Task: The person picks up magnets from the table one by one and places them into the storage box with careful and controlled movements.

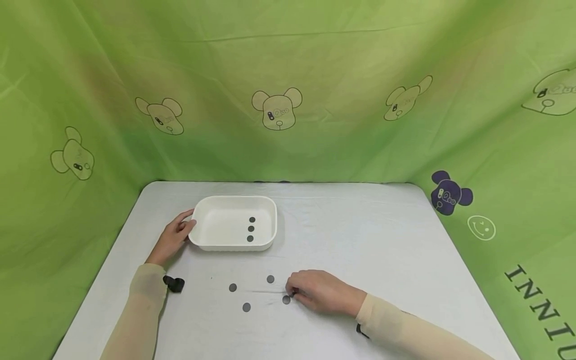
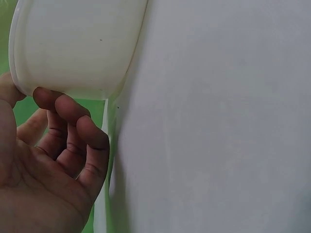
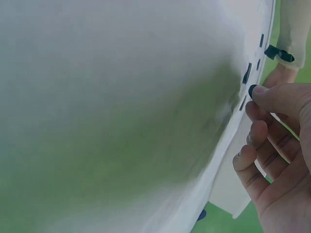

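A white rectangular basin with rounded corners stands on the table, three dark grey discs in a row on its inner right side. At its left end my left hand grips the rim, thumb on top and fingertips against the outer wall. My right hand is low over the table, pinching a small dark disc between thumb and index finger. Just beside those fingertips lies another disc. More loose discs lie to its left, one of them a grey disc nearest me.
A white cloth covers the table. Green curtains printed with bear heads enclose its back and sides. Each wrist carries a black strap or mount, such as the left mount.
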Tool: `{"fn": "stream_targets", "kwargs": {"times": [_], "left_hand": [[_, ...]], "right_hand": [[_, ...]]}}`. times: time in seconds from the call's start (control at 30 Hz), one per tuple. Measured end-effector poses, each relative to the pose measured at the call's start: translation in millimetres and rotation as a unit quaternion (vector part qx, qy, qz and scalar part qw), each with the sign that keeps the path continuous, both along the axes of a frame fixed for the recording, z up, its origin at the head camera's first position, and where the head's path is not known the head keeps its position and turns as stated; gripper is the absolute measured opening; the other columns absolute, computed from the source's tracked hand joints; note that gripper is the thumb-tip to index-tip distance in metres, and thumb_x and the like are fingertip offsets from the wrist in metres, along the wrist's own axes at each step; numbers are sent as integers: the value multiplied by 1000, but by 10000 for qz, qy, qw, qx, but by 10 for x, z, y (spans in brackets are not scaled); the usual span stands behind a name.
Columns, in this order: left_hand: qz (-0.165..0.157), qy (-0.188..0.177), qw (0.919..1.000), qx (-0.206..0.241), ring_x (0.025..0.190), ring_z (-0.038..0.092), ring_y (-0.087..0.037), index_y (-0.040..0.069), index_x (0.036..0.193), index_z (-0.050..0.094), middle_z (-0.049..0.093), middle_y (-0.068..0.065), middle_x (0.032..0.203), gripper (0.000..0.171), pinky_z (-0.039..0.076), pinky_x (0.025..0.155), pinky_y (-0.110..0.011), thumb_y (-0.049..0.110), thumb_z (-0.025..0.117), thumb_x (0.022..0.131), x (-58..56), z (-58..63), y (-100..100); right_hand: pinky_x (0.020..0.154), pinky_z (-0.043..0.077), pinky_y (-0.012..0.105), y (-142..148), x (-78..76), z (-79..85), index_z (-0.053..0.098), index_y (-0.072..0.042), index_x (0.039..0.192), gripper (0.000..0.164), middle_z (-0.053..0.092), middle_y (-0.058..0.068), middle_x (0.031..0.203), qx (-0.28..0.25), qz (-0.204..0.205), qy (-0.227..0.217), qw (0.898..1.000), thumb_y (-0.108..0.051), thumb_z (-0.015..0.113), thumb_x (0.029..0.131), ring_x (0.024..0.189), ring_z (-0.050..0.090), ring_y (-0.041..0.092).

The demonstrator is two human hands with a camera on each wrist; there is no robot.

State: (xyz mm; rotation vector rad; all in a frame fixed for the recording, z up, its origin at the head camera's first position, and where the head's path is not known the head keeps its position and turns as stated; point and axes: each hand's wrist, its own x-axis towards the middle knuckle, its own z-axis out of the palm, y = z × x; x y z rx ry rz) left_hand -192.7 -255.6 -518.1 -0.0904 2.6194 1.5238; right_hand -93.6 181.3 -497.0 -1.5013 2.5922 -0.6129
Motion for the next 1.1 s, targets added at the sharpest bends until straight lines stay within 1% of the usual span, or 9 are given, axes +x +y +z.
{"fn": "stream_targets", "kwargs": {"times": [0.1,0.23,0.43,0.67,0.8,0.9,1.1], "left_hand": [[-1,-4,10000,18,82,55,-20,23,153,41,58,-12,97,54,48,73,-28,40,54,104,-1,-2,-3],[4,-12,10000,41,82,55,-21,23,153,41,58,-12,97,54,48,74,-28,41,54,104,-3,-10,-7],[17,-40,10000,55,82,55,-20,23,153,42,58,-11,98,54,48,73,-27,41,54,103,3,-13,-10],[20,-25,10000,82,82,55,-20,23,153,42,59,-13,99,54,48,73,-27,41,54,104,10,-8,-9],[15,-18,10000,54,81,56,-19,22,153,41,60,-12,99,55,48,73,-27,42,54,103,11,-9,-15],[-13,6,10000,21,81,56,-19,21,154,41,59,-12,99,56,48,73,-27,42,54,104,10,-7,-17],[5,5,10000,49,81,55,-21,22,153,42,58,-13,97,54,48,73,-28,41,54,104,7,-1,-6]], "right_hand": [[79,48,18,0,-43,12,63,-24,104,17,61,-16,98,-51,-60,18,10000,-15,71,93,86,56,-3],[80,49,19,4,-107,35,63,-23,103,16,62,-15,98,-105,-240,-1,9997,-15,72,93,88,58,-1],[79,50,22,-2,-226,106,64,-23,104,15,64,-14,98,-209,-488,-64,9986,-14,70,94,88,59,2],[72,47,19,8,-364,182,63,-24,103,17,61,-16,95,-533,-689,-56,9962,-12,70,94,81,59,7],[70,45,17,-2,-433,211,63,-23,103,17,59,-15,94,-733,-705,59,9948,-12,71,93,78,57,7],[69,46,17,-24,-486,225,63,-21,103,16,61,-14,94,-939,-631,168,9934,-12,71,93,77,57,7],[69,47,18,-66,-570,254,64,-18,105,17,65,-12,98,-1227,-586,179,9905,-9,72,93,77,60,12]]}}
